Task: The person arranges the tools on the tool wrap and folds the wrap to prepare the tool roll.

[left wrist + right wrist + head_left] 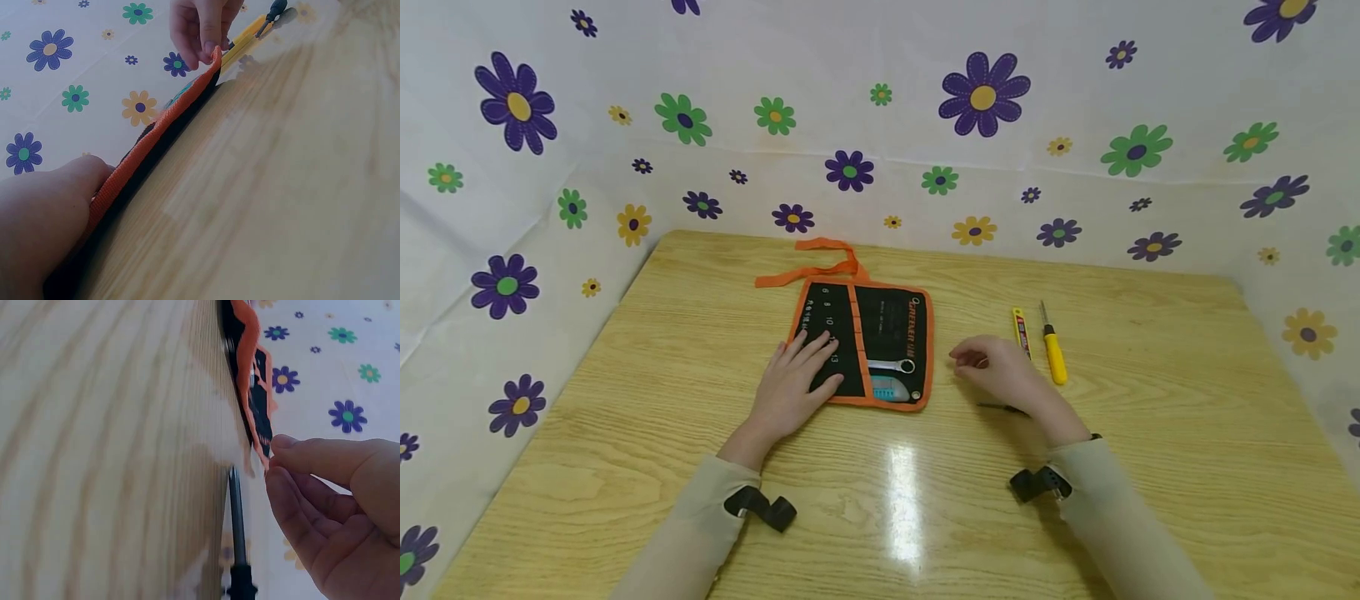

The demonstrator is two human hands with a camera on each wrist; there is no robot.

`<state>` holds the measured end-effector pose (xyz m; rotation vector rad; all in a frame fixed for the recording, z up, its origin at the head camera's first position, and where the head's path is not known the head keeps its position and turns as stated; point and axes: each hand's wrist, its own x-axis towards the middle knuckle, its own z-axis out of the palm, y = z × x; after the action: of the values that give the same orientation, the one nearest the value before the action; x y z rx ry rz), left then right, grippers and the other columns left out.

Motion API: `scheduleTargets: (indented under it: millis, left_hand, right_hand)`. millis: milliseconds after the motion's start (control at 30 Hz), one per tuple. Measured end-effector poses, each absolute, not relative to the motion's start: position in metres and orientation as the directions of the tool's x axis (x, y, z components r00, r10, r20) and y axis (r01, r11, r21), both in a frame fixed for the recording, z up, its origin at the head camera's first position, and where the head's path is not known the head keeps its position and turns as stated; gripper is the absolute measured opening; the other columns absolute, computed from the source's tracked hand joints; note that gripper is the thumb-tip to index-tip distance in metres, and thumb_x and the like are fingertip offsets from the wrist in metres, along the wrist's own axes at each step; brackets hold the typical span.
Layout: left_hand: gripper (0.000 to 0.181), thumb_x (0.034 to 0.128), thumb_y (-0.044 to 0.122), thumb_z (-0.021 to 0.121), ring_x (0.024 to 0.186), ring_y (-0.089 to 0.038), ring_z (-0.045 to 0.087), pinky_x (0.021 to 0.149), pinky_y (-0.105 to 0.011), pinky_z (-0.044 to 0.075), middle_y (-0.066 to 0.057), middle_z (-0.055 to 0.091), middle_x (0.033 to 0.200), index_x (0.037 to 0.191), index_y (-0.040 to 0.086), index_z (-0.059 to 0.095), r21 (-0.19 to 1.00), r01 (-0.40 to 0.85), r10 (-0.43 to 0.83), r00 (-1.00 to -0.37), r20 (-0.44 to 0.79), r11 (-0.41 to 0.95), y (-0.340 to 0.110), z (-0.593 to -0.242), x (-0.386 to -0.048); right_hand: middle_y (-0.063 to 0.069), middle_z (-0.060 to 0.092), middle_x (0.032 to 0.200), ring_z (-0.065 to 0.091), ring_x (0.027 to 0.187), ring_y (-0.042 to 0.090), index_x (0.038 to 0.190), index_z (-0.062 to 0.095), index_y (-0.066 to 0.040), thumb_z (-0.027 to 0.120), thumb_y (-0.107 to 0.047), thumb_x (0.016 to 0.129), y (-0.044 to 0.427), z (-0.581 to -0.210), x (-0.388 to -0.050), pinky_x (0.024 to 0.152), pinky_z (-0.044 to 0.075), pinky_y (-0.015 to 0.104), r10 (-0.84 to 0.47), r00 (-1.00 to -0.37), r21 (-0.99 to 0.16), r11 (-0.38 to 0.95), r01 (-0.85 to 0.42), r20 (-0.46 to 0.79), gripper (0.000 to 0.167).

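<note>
I rest my left hand point(792, 379), fingers spread, on one pouch point(891, 321); my right hand point(1009, 373), fingertips nearly together, holds nothing. Between pouch and bench's point(1150, 375) right edge lie two screwdrivers point(1056, 360).

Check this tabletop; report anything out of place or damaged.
No damage or spill stands out. The yellow-handled screwdriver and slim yellow item with a red label lie loose outside the black fabric pouch with orange trim; mildly odd, since it holds a silver wrench.
</note>
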<state>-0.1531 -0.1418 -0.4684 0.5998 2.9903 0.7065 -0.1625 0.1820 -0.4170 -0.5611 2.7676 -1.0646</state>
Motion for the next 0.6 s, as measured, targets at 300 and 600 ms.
scheduleTargets:
  millis: [300, 600]
  left_hand:
    - [0.058, 0.0978, 0.047, 0.046, 0.144, -0.028, 0.015, 0.115, -0.048, 0.004, -0.001, 0.031, 0.154, 0.148, 0.017, 0.040, 0.438, 0.365, 0.371, -0.926, 0.076, 0.821, -0.142, -0.467, -0.153]
    - [0.058, 0.0978, 0.048, 0.046, 0.144, -0.028, 0.015, 0.115, -0.048, 0.004, -0.001, 0.031, 0.154, 0.147, 0.018, 0.040, 0.433, 0.368, 0.372, -0.925, 0.080, 0.823, -0.142, -0.469, -0.153]
  right_hand:
    - [0.013, 0.066, 0.093, 0.061, 0.085, 0.026, 0.106, 0.068, 0.004, 0.067, -0.001, 0.087, 0.220, -0.418, -0.161, 0.076, 0.052, 0.042, -0.288, -0.954, -0.632, 0.725, -0.273, 0.082, 0.019]
    - [0.022, 0.063, 0.098, 0.060, 0.089, 0.035, 0.109, 0.065, 0.009, 0.065, 0.002, 0.088, 0.257, -0.415, -0.159, 0.079, 0.050, 0.050, -0.187, -0.978, -0.595, 0.777, -0.205, 0.093, 0.023]
